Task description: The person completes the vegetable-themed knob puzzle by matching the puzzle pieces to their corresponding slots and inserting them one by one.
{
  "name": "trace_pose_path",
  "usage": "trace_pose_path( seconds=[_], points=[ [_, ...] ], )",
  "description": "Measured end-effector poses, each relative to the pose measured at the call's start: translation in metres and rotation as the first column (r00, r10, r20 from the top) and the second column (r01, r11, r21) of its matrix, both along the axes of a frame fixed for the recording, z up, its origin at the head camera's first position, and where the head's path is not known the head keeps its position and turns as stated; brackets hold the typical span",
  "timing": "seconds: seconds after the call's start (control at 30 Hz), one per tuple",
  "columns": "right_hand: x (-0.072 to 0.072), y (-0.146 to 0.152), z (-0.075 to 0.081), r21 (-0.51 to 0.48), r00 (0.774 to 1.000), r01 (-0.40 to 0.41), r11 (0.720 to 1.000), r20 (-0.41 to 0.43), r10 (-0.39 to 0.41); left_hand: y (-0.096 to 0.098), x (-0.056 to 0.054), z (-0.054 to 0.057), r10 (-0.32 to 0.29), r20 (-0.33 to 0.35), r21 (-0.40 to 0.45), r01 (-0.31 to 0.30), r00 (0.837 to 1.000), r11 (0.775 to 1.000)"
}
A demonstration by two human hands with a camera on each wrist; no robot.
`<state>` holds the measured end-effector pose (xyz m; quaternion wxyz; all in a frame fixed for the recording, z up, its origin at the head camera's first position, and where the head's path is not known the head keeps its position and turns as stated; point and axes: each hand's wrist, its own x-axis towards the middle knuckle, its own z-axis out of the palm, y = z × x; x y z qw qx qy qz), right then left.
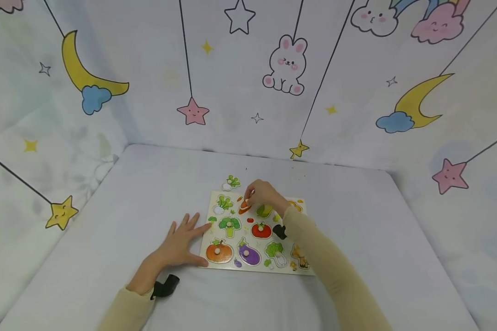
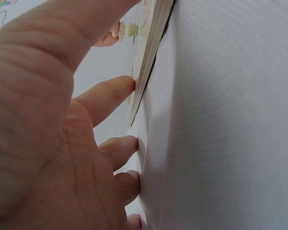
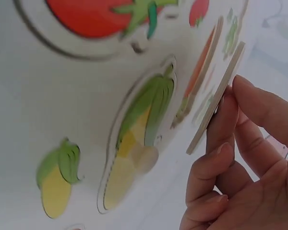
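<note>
A wooden vegetable puzzle board (image 1: 257, 271) lies on the white table. My right hand (image 1: 262, 193) is over its far part and pinches a carrot piece; in the right wrist view this flat wooden piece (image 3: 216, 100) shows edge-on, tilted and raised off the board beside the carrot-shaped spot (image 3: 200, 72). The knob of the piece is hidden by the fingers. My left hand (image 1: 178, 243) rests with fingers spread at the board's left side. Its index finger (image 2: 110, 93) and thumb touch the board edge; the other fingertips rest on the cloth.
A loose white radish piece (image 1: 228, 185) lies just beyond the board's far edge. Knobbed pumpkin (image 1: 219, 252), eggplant (image 1: 250, 255), tomato (image 1: 261, 230), broccoli (image 1: 229, 225) and corn (image 3: 134, 129) pieces sit in the board. Cartoon-printed curtains (image 1: 157, 82) surround the table.
</note>
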<state>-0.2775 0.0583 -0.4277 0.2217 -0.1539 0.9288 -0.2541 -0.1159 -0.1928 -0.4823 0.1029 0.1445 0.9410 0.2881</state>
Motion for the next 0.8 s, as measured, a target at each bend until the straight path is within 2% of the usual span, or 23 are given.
trace_pose_path(
  seconds=[0.23, 0.5, 0.8],
  points=[
    [0.008, -0.002, -0.009, 0.043, 1.0, 0.001, 0.999, -0.004, -0.001, 0.001, 0.0, 0.0, 0.008, 0.01, 0.012, -0.008, 1.0, 1.0],
    [0.008, -0.005, -0.018, 0.052, 0.998, -0.023, 0.998, -0.054, 0.025, 0.001, 0.0, -0.001, 0.016, 0.008, 0.016, -0.016, 1.0, 1.0],
    [0.009, -0.009, -0.021, 0.054, 0.999, -0.015, 0.998, -0.042, 0.017, 0.001, 0.0, -0.001, 0.01, 0.008, 0.012, -0.01, 1.0, 1.0]
  ],
)
